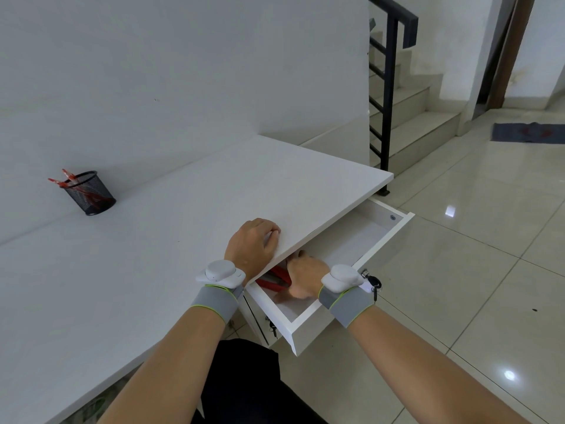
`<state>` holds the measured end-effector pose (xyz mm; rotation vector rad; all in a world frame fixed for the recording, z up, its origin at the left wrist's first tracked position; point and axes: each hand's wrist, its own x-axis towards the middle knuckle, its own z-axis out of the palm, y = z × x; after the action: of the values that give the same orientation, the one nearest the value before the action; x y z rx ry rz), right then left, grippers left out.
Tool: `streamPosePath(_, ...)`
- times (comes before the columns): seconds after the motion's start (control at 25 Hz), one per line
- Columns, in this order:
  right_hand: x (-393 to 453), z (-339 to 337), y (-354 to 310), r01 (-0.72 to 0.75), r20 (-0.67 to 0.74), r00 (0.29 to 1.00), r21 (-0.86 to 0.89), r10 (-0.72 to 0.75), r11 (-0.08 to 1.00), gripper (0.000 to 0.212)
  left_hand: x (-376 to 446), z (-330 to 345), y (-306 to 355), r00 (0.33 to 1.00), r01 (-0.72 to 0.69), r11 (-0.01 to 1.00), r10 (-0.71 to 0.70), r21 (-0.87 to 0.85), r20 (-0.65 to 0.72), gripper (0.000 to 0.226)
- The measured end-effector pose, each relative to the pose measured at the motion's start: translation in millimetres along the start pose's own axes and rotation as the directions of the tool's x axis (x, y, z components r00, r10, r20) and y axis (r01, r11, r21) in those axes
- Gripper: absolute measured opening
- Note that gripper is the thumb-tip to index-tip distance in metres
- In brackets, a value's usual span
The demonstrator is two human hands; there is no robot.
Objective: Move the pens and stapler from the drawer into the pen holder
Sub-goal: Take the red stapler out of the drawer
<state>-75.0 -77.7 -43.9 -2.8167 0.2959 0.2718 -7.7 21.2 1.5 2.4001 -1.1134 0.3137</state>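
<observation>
A black mesh pen holder (90, 192) stands far left on the white desk (183, 240), with two red pens (65, 179) leaning in it. The white drawer (345, 270) under the desk's right edge is pulled out. Inside it lie red items (275, 280), partly hidden by the desktop and my hand; I cannot tell which is a pen or the stapler. My right hand (305, 278) is inside the drawer, fingers curled on the red items. My left hand (253, 243) rests flat on the desk edge, holding nothing.
Keys (374, 284) hang from the drawer front's lock beside my right wrist. A second lock with keys (272, 327) sits below the drawer. A tiled floor, a black stair railing (388, 96) and steps lie to the right.
</observation>
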Motion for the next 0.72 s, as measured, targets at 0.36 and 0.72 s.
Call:
streamPosePath(0.36,-20,-11,20,0.025,-0.117,0.993,0.142,-0.008,0.990,0.031,0,1,-1,1.000,0.002,1.000,-0.003,-0.016,-0.005,0.019)
streamPosePath(0.72,-49,-58,34,0.169,-0.252,0.968,0.587,-0.020,0.792,0.033,0,1,-3,1.000,-0.003,1.000,0.002,-0.010,-0.017,0.019)
